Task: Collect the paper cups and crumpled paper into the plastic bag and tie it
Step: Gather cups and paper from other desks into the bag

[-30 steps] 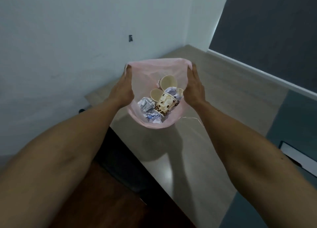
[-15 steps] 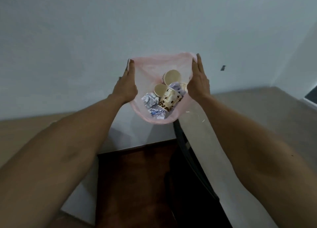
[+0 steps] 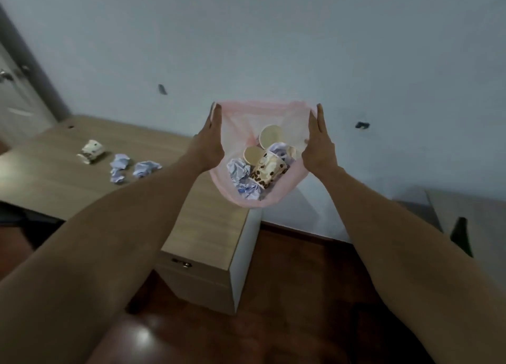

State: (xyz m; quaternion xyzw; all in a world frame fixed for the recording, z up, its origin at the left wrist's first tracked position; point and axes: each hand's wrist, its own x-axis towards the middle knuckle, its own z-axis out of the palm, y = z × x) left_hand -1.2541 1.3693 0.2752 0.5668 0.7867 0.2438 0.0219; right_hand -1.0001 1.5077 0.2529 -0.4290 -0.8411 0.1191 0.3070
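I hold a thin pink plastic bag (image 3: 238, 120) in the air with its mouth stretched wide. My left hand (image 3: 209, 144) grips its left rim and my right hand (image 3: 319, 147) grips its right rim. Inside the bag lie paper cups (image 3: 267, 169), one printed with brown dots, and crumpled paper (image 3: 238, 172). On the wooden desk (image 3: 54, 177) to the left lies another paper cup (image 3: 90, 151) on its side, with two crumpled paper balls (image 3: 119, 166) (image 3: 146, 168) beside it.
A wooden drawer cabinet (image 3: 208, 243) stands under the bag, against the pale wall. Dark red-brown floor (image 3: 295, 295) spreads in front of it. A door with a handle (image 3: 5, 76) is at the far left. Grey furniture (image 3: 471, 215) stands at the right edge.
My view has swung left while both hands kept the bag held wide. The desk with the loose cup and paper balls has come into sight.
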